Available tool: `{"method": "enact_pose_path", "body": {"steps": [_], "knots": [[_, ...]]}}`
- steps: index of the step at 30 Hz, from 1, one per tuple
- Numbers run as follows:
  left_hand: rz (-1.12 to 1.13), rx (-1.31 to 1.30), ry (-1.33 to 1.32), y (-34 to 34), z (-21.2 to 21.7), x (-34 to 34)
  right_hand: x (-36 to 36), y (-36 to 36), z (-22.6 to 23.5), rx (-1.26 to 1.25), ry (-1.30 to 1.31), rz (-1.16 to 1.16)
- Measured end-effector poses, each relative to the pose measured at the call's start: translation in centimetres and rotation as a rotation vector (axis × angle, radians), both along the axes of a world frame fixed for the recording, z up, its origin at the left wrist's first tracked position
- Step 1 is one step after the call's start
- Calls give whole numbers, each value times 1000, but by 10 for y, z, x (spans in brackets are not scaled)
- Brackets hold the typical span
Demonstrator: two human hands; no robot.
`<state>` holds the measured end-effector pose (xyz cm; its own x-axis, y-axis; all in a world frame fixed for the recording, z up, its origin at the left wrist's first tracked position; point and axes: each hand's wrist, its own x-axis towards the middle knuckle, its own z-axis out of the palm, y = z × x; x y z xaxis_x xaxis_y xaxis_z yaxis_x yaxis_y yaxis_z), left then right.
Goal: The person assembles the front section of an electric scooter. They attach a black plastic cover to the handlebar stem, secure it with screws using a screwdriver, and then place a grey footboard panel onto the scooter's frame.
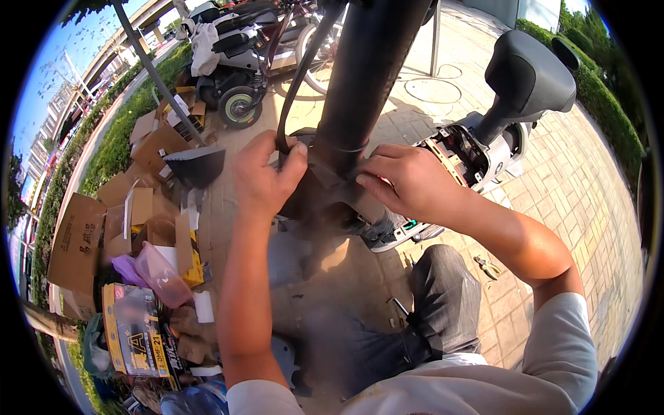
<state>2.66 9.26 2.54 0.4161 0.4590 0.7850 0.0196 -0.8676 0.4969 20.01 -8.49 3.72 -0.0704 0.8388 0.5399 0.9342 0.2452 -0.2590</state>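
A thick black column [366,76], which looks like a scooter's steering post, rises in front of me. On its left side my left hand [266,176] pinches a black cable [296,90] between thumb and fingers, near the column's foot. Curled against the right side of the base is my right hand [415,178], its thumb and fingertips pressed together; what they hold, if anything, is hidden. Below the hands lies a dark cover [325,194], partly blurred. Just beyond my right hand, the scooter's open deck [449,155] shows parts inside, and a black seat [529,72] stands over its rear.
Cardboard boxes [79,242], a pink plastic container [162,273] and a yellow-black box [138,332] crowd the left. Pliers [487,268] and a screwdriver [398,304] lie on the paving near my knee. Parked scooters [242,55] stand behind, beside a slanted pole [149,62].
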Motion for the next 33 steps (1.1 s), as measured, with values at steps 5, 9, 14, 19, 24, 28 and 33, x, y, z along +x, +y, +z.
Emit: {"method": "enact_pose_path", "body": {"steps": [5,9,14,19,24,28,33], "knots": [[12,-85,-25,-15,-1,0,53,55,0,-105,767,1],[55,-28,-75,-21,-6,3,77,124,0,-355,907,593],[62,-31,-115,-22,-6,5,79,170,20,-643,706,790],[53,-133,-66,-27,-6,0,78,168,40,-760,673,787],[24,-95,-92,-23,-8,0,68,172,49,-790,650,896],[24,-68,-87,-22,-10,0,55,185,50,-939,685,881],[-1,-33,-80,-18,-7,0,53,185,54,-962,670,839]]}}
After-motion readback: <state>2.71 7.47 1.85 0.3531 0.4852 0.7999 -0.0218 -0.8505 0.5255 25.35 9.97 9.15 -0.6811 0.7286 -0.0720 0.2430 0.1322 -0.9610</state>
